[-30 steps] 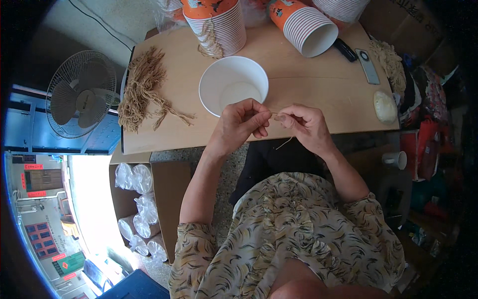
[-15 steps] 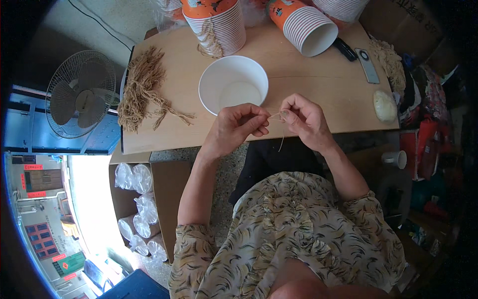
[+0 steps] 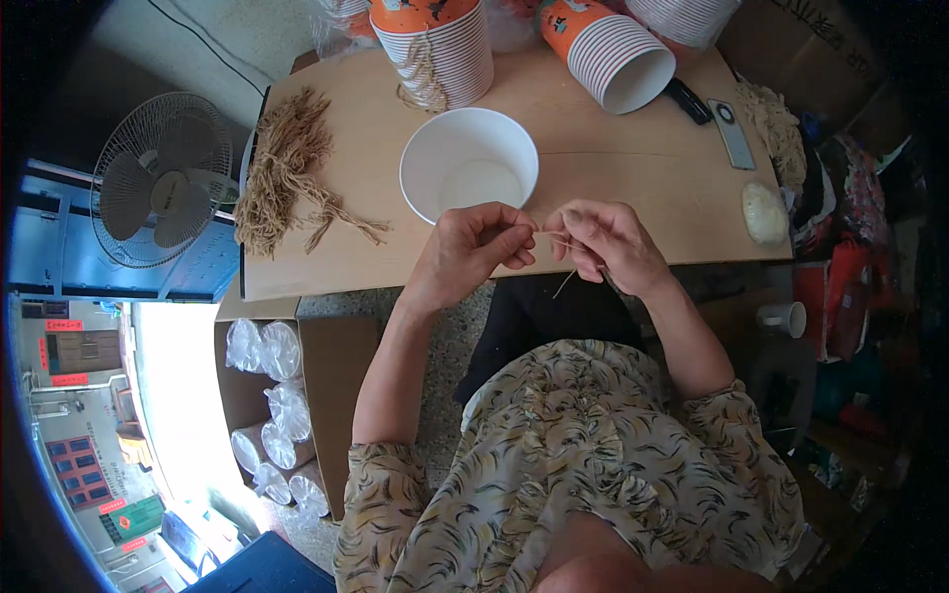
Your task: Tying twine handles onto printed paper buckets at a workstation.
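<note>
My left hand is closed, its thumb and forefinger pinching a thin tan cord. The cord spans the small gap to my right hand, whose curled fingers hold it with the thumb raised on top. One loose end dangles below the right fingers. Any knot or loop is too small to make out. Both hands hover at the table's near edge, just in front of a white paper bucket that stands upright. A heap of brown knotted cords lies at the table's left.
Orange-and-white bucket stacks stand and lie at the back of the table. A phone and a pale wrapped lump rest on the right. Left are a fan and a carton of plastic-wrapped rolls.
My right hand has turned over the cord, its thumb lifting away from the forefinger and its fingers curling lower. My left hand keeps its pinch in nearly the same place.
</note>
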Available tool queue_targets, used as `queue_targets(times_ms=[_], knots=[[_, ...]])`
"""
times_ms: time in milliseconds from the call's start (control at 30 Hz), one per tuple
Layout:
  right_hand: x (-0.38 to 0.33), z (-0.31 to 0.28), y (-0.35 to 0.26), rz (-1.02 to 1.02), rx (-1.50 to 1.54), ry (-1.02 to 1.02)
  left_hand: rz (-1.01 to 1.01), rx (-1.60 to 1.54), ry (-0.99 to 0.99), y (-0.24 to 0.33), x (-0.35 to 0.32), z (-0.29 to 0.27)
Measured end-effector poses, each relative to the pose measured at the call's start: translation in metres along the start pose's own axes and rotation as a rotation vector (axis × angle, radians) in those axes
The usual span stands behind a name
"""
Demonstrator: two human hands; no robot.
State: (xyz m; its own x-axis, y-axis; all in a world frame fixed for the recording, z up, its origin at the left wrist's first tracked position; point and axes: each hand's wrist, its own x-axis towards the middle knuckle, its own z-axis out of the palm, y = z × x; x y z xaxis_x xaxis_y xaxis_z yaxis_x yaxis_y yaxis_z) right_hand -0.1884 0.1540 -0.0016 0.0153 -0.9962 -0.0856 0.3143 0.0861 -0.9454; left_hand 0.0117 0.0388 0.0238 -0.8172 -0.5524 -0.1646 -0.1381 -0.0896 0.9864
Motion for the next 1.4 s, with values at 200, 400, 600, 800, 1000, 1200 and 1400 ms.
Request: queue_targets(times_ms=[200,400,600,800,1000,1200,1400], knots=[[-0.001,0.001,-0.003,-0.024,-0.172,0.015,0.019,-0.006,0.006,-0.001,0.001,0.000],[0.000,0.001,0.001,-0.164,-0.289,0.051,0.062,0.021,0.003,-0.003,-0.002,-0.003],[0.001,0.004,-0.001,-0.251,-0.416,0.126,0.016,0.096,-0.040,-0.004,-0.002,-0.008],[0.007,0.009,0.001,-0.195,-0.254,0.133,0.015,0.058,-0.027,-0.004,-0.004,-0.007],[0.018,0.010,0.006,0.062,0.270,0.092,0.129,0.148,0.111,-0.014,-0.007,-0.003],[0.023,0.017,0.015,0.136,0.386,0.114,0.277,0.217,0.204,-0.025,-0.007,0.001],[0.025,0.021,0.020,0.157,0.381,0.115,0.345,0.137,0.323,-0.031,-0.004,0.010]])
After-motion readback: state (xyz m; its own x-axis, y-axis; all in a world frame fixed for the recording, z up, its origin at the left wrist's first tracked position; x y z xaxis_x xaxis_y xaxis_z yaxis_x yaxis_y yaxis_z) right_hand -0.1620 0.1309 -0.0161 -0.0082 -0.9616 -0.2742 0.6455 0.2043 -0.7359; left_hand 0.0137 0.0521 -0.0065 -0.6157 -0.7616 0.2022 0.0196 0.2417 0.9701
